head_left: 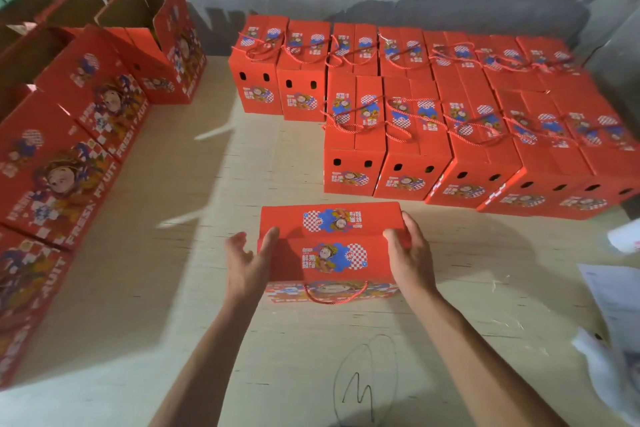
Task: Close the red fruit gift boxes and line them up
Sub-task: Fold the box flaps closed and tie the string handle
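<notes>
Head view, the only one supplied: a red gift box (pixel 330 246) stands on the table (pixel 242 340) directly between the hands, its two top flaps folded down and meeting along the middle, a red cord handle (pixel 334 298) hanging over its near face. The left hand (pixel 247 262) lies against the box's left end with fingers fairly straight, the thumb reaching onto the top flap; it presses rather than grips. The right hand (pixel 407 250) curls over the right end, fingers wrapped onto the top edge, holding the box. Beyond the hands and to their right, closed boxes (pixel 415 135) are set in two rows running toward the wall, each with its cords looped on top; this part of the work appears done. To the left of the hands stands a line of open boxes (pixel 86 107), flaps up and brown interiors showing on the farthest ones; these appear left to close. By my judgement the task is well past halfway, with the box in hand closed but not yet placed in a row. The open boxes nearest the left edge are cut off and blurred, so their count and contents cannot be told. White sheets (pixel 609 305) lie right of the right hand, partly out of frame; their nature is unclear. A pencilled scribble (pixel 363 381) marks the table between the forearms.
</notes>
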A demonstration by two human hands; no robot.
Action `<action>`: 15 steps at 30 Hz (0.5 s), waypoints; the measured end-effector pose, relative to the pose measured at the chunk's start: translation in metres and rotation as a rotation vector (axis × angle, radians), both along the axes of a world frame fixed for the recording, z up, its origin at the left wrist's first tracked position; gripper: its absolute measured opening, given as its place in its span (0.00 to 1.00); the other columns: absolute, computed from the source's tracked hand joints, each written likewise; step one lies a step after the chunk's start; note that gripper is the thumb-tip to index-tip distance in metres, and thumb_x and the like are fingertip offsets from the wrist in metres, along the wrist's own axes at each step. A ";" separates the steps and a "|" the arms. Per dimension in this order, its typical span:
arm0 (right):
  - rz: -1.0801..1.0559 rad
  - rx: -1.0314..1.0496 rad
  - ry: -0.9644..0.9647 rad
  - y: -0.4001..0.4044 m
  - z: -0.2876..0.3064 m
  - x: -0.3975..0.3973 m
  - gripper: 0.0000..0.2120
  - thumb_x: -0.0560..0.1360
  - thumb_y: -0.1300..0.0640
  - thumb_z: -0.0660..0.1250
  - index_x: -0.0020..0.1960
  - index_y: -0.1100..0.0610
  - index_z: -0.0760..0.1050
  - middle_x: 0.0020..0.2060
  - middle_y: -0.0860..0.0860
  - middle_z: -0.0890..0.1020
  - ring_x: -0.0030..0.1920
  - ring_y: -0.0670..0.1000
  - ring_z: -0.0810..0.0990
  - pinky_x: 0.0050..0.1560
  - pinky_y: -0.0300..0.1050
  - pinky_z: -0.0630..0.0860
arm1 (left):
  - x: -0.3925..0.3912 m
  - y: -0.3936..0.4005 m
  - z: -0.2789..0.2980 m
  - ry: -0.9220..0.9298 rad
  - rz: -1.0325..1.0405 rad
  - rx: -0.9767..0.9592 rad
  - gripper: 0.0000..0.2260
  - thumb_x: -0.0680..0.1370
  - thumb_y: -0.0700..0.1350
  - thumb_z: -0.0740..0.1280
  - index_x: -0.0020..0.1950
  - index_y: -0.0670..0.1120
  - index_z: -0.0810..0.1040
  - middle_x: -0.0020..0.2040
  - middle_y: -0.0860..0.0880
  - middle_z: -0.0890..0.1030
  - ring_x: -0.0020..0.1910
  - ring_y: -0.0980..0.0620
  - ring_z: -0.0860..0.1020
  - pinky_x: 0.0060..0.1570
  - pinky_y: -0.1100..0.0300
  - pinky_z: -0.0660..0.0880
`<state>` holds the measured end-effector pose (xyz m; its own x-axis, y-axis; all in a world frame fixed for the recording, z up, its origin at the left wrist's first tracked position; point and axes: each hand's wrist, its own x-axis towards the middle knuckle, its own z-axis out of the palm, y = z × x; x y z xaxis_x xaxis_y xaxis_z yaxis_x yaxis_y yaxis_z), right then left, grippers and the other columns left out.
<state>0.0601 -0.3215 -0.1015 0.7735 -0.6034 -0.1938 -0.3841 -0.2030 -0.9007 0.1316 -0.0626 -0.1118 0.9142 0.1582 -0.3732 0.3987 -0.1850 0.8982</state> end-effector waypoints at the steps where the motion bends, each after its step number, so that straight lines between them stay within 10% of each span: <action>1: -0.004 0.021 -0.008 -0.001 -0.001 0.000 0.27 0.78 0.46 0.65 0.77 0.45 0.68 0.62 0.46 0.81 0.54 0.45 0.82 0.49 0.45 0.81 | 0.000 -0.001 -0.001 0.046 -0.005 -0.099 0.20 0.77 0.60 0.72 0.63 0.49 0.79 0.61 0.51 0.79 0.59 0.49 0.80 0.60 0.49 0.78; 5: -0.028 0.043 -0.011 -0.002 -0.003 0.004 0.24 0.78 0.48 0.66 0.74 0.46 0.72 0.51 0.41 0.84 0.43 0.36 0.81 0.39 0.32 0.77 | 0.006 -0.007 0.003 -0.012 -0.057 -0.127 0.10 0.79 0.50 0.69 0.39 0.54 0.86 0.31 0.56 0.82 0.31 0.59 0.79 0.32 0.63 0.76; 10: -0.049 0.043 0.007 -0.003 -0.005 0.007 0.15 0.80 0.51 0.65 0.67 0.46 0.78 0.46 0.45 0.85 0.44 0.46 0.84 0.37 0.38 0.78 | 0.011 -0.012 0.002 -0.023 -0.026 -0.095 0.11 0.76 0.48 0.66 0.33 0.52 0.79 0.27 0.59 0.73 0.27 0.60 0.69 0.29 0.62 0.68; 15: -0.026 0.068 -0.032 -0.002 -0.008 0.003 0.18 0.80 0.49 0.68 0.69 0.43 0.76 0.51 0.42 0.86 0.50 0.46 0.85 0.49 0.44 0.81 | -0.001 -0.008 -0.007 -0.099 -0.065 -0.124 0.09 0.81 0.54 0.69 0.47 0.50 0.84 0.40 0.52 0.85 0.37 0.58 0.80 0.37 0.59 0.79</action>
<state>0.0632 -0.3233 -0.1093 0.7639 -0.6101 -0.2103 -0.3593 -0.1314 -0.9239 0.1311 -0.0701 -0.1186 0.9543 0.0564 -0.2935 0.2977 -0.0926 0.9501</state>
